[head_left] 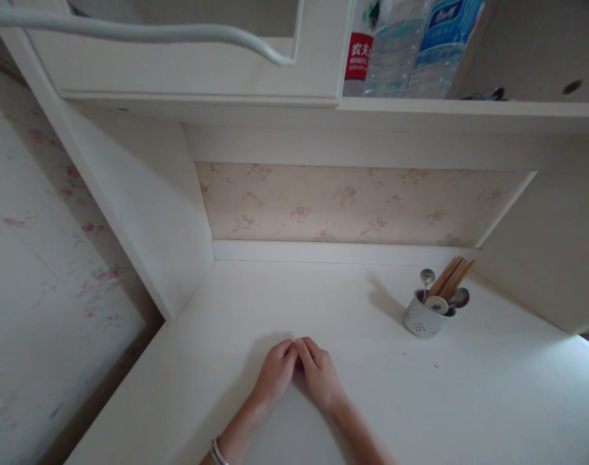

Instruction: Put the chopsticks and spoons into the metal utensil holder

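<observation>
White table [469, 400] set into an alcove, floral wallpaper [347, 203] on the back wall, white side panels either side. Shelf [469, 108] overhead carries clear water bottles [396, 51] with blue labels, plus a red-labelled bottle [358, 58] just left of them. Grey cable [178, 32] sags across the cabinet door top left.

Both hands lie palm-down on the table near its front edge, side by side. Left hand [275, 373] and right hand [320, 376] angle inward, fingers lightly bent, tips touching each other at the middle. Nothing visible in either hand; can't tell if anything small sits under the fingertips. Thin bracelet [218, 452] on the left wrist.

Nearest item: white cup [423, 320] with small holes, standing on the table to the right of the hands and further back, well apart from them. It holds wooden chopsticks [450, 276] leaning right and a few spoons [427, 278], with its shadow falling left.
</observation>
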A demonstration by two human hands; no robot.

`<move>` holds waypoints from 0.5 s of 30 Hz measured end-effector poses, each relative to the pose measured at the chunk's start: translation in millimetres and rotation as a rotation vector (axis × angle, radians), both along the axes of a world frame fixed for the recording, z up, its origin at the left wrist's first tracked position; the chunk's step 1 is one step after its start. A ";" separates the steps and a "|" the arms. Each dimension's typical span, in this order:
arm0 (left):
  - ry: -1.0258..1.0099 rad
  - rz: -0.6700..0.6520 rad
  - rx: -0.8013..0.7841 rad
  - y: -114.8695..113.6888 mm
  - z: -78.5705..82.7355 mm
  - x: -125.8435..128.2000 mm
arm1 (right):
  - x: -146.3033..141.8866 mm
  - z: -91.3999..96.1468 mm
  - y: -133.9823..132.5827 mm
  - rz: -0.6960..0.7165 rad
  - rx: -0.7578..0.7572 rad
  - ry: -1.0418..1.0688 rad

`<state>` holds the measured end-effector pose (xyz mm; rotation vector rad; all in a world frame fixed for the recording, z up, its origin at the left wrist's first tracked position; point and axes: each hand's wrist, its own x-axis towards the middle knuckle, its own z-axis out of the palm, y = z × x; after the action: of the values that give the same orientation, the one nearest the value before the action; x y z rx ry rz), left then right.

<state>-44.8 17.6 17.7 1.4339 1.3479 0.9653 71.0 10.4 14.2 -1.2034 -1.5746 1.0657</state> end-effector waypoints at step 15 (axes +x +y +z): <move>0.062 0.012 -0.066 1.2 2.4 -2.2 | 177.9 14.4 15.6 -1.234 0.309 0.128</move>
<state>-47.0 18.7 20.1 1.4173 1.4218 0.8823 248.9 25.9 28.6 -1.4774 -0.5895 0.0724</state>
